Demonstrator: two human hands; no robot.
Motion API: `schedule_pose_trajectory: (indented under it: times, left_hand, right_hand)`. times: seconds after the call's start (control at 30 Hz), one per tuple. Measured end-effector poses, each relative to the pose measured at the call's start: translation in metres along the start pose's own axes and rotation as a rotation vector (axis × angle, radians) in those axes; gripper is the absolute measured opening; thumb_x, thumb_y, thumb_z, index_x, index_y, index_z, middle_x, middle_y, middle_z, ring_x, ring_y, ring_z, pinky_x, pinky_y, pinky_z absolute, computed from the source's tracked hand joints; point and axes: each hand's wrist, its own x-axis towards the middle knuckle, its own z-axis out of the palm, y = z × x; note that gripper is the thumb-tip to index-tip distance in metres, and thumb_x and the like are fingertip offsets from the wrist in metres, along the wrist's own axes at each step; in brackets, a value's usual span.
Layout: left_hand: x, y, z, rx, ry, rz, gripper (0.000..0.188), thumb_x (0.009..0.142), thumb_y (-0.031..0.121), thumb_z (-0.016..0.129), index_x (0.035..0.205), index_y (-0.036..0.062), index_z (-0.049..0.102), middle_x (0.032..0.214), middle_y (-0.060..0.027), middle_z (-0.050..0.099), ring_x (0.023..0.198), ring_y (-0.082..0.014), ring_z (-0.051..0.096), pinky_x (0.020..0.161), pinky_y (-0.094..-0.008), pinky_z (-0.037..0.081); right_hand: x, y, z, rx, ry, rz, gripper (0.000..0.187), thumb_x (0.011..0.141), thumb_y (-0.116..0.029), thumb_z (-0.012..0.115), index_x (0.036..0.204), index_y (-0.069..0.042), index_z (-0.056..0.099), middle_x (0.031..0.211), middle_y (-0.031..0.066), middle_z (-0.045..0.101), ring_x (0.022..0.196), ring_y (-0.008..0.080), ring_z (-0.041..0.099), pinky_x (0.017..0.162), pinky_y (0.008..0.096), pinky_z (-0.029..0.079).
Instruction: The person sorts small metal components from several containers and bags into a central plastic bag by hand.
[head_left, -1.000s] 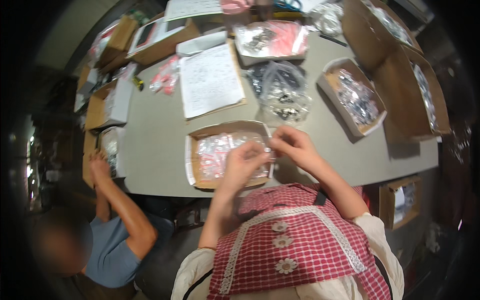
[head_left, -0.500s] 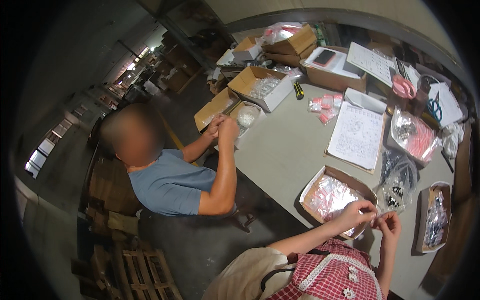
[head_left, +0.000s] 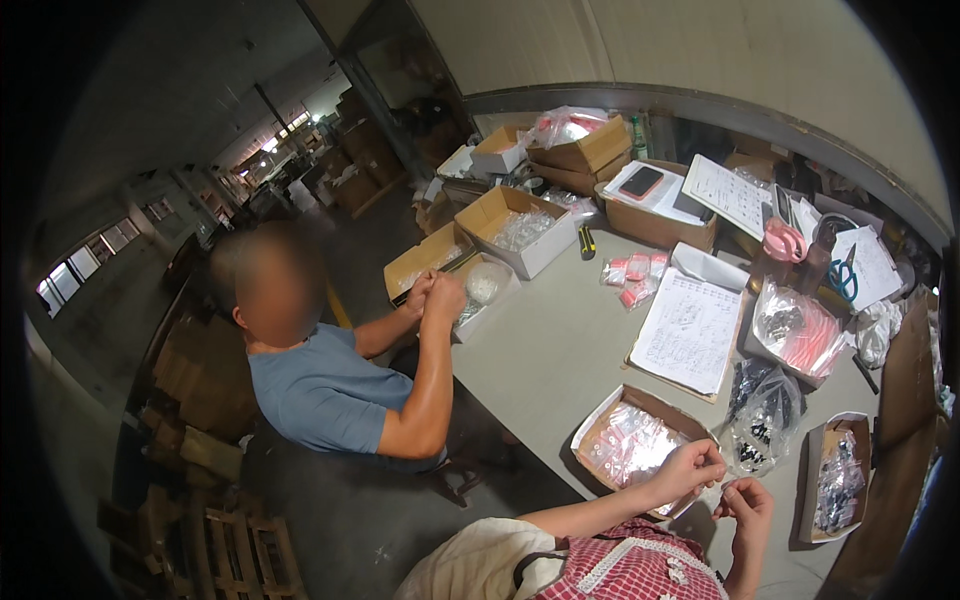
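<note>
My left hand (head_left: pixel 692 470) is above the near right corner of an open cardboard box (head_left: pixel 590 425), its fingertips pinched together. That box holds small clear packets (head_left: pixel 632 440) with red edges. Close by on the right is my right hand (head_left: pixel 746 503), thumb and fingers bent into a pinch too. Whatever lies between the fingertips of either hand is too small to make out. Just beyond my hands rests a clear plastic bag (head_left: pixel 765 425) with small black parts inside.
A narrow box of packets (head_left: pixel 838 480) stands on the right. Beyond lie a handwritten notepad (head_left: pixel 690 330), red-edged packets (head_left: pixel 635 275), a yellow cutter (head_left: pixel 586 242) and blue scissors (head_left: pixel 843 275). At the table's left side, a co-worker (head_left: pixel 330 390) holds both hands together over boxes.
The view has tilted, so the table and boxes sit lower in it. My two hands' fingertips, nearly touching before, are slightly farther apart. The co-worker's hands remain together over the boxes.
</note>
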Motion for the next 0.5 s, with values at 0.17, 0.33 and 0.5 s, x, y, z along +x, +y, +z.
schedule_pose_trajectory:
  times: [0.17, 0.33, 0.5]
  left_hand:
    - [-0.005, 0.01, 0.01, 0.431, 0.096, 0.157, 0.018, 0.094, 0.013, 0.071, 0.101, 0.0024, 0.058, 0.083, -0.0018, 0.064, 0.075, -0.0107, 0.063, 0.063, -0.0283, 0.052]
    - [-0.022, 0.026, 0.021, 0.835, 0.219, 0.38, 0.024, 0.092, 0.022, 0.074, 0.098, 0.0026, 0.061, 0.088, -0.0107, 0.068, 0.082, -0.0201, 0.07, 0.069, -0.0342, 0.053]
    - [-0.021, 0.039, 0.023, 0.561, -0.222, 0.019, 0.027, 0.098, 0.026, 0.066, 0.09, 0.0009, 0.066, 0.074, -0.0071, 0.067, 0.069, -0.0126, 0.066, 0.063, -0.0304, 0.053]
  right_hand:
    - [-0.008, 0.0, -0.001, 0.004, 0.016, -0.016, 0.016, 0.098, -0.013, 0.064, 0.089, -0.001, 0.056, 0.068, 0.0064, 0.06, 0.048, 0.0144, 0.058, 0.043, 0.0279, 0.05]
    - [-0.018, 0.003, -0.005, -0.101, 0.047, -0.044, 0.017, 0.096, -0.009, 0.066, 0.085, -0.002, 0.055, 0.061, 0.0028, 0.057, 0.043, 0.0103, 0.052, 0.039, 0.0254, 0.042]
    - [-0.024, 0.001, -0.003, -0.262, 0.01, 0.018, 0.021, 0.093, -0.016, 0.074, 0.079, -0.006, 0.061, 0.063, -0.0052, 0.053, 0.053, 0.003, 0.046, 0.045, 0.0215, 0.033]
